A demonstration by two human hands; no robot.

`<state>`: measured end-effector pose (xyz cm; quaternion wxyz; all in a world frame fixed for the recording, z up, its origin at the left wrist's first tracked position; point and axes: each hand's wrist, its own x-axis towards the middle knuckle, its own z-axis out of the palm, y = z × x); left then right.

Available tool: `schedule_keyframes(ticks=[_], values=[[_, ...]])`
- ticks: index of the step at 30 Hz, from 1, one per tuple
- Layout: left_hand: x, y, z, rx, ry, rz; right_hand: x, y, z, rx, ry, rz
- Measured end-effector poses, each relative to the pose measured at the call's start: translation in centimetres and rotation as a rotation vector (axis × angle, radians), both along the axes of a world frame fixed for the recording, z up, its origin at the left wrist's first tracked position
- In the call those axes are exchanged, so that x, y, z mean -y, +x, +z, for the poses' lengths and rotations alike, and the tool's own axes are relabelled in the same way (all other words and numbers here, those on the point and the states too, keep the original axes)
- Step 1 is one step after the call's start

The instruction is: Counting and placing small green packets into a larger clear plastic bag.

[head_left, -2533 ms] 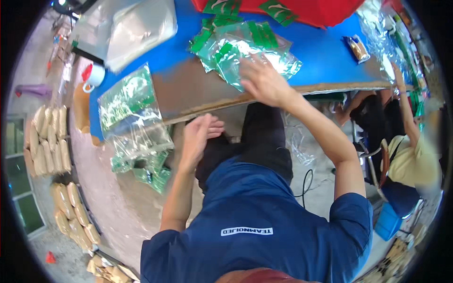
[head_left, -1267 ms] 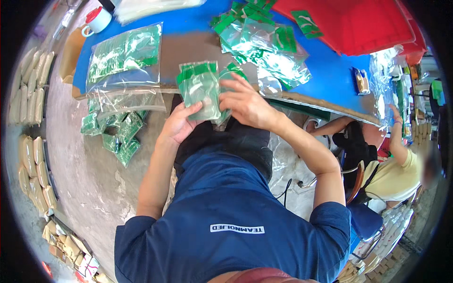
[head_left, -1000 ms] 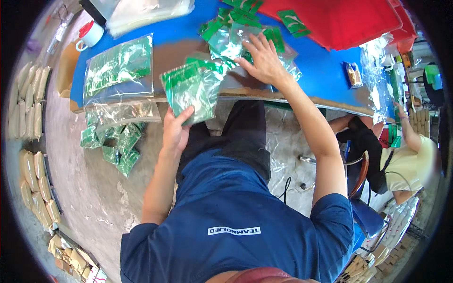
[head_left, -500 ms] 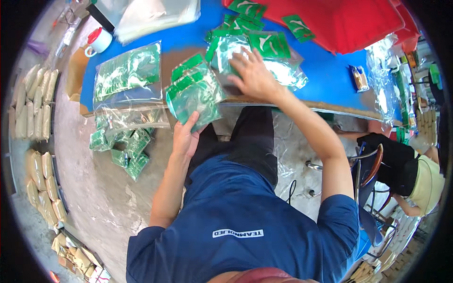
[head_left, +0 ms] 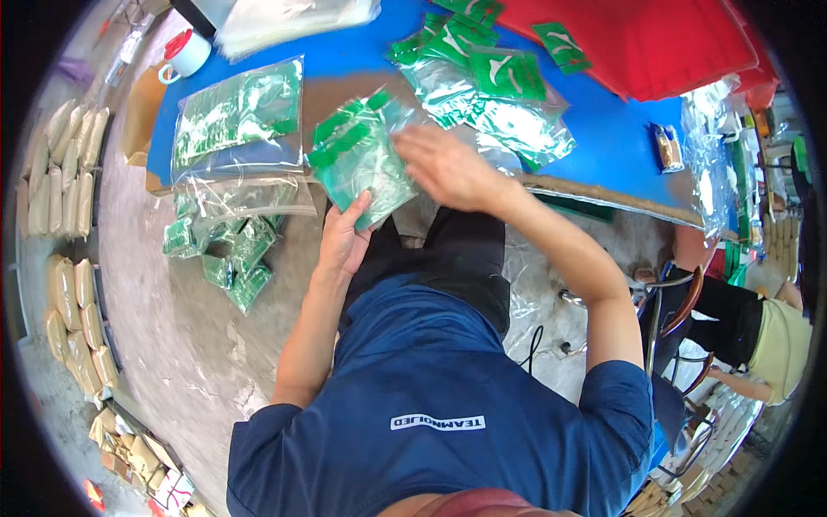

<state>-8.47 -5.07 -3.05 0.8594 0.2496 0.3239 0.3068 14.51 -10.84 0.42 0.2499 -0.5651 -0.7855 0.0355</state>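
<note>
My left hand (head_left: 345, 233) pinches the lower edge of a small stack of green-and-clear plastic packets (head_left: 366, 164), tilted in front of the table edge. At the stack's right side is my right hand (head_left: 452, 168), its fingers close together on the edge of the top packet; they are slightly blurred and the thumb is hidden. Just beyond it lies a loose pile of similar packets (head_left: 508, 77), shiny and overlapping. To the left, a large clear bag (head_left: 237, 116) filled with green packets lies flat on the blue table (head_left: 616, 129).
Another clear bag of green packets (head_left: 241, 263) hangs below the table's front edge at left. A white mug (head_left: 186, 56) with a red lid stands at the back left, by clear plastic sheets (head_left: 293, 21). Red bags (head_left: 637, 43) cover the back right. A seated person (head_left: 767, 345) is at right.
My right hand has come left and nearer, from the loose pile to the held stack. A packet it lay on has left the pile and now seems to top the stack.
</note>
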Motion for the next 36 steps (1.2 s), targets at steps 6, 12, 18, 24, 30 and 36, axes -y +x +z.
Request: schedule_keyframes(ticks=[6, 12, 18, 24, 30, 36], values=[[-0.6, 0.0, 1.6, -0.02, 0.167, 0.032, -0.8, -0.2, 4.0, -0.639, -0.175, -0.345], [-7.7, 3.3, 8.0, -0.436, 1.081, -0.137, -4.1, -0.2, 6.8, -0.89, -0.069, -0.074], [-9.6, 4.7, 4.5, -0.196, 1.135, -0.099, -4.6, -1.4, 0.8, -0.728, -0.092, -0.318], [-8.3, 5.7, 3.7, 0.007, 0.913, 0.118, -4.5, -3.4, 0.6, -0.792, 0.028, -0.372], [-9.2, 5.1, 3.4, -0.208, 1.017, 0.308, -3.1, -4.3, 0.9, -1.009, -0.117, -0.223], [-7.6, 5.3, 6.9, -0.127, 0.188, 0.272, -1.1, -5.0, 2.6, -1.271, -0.355, -0.056]])
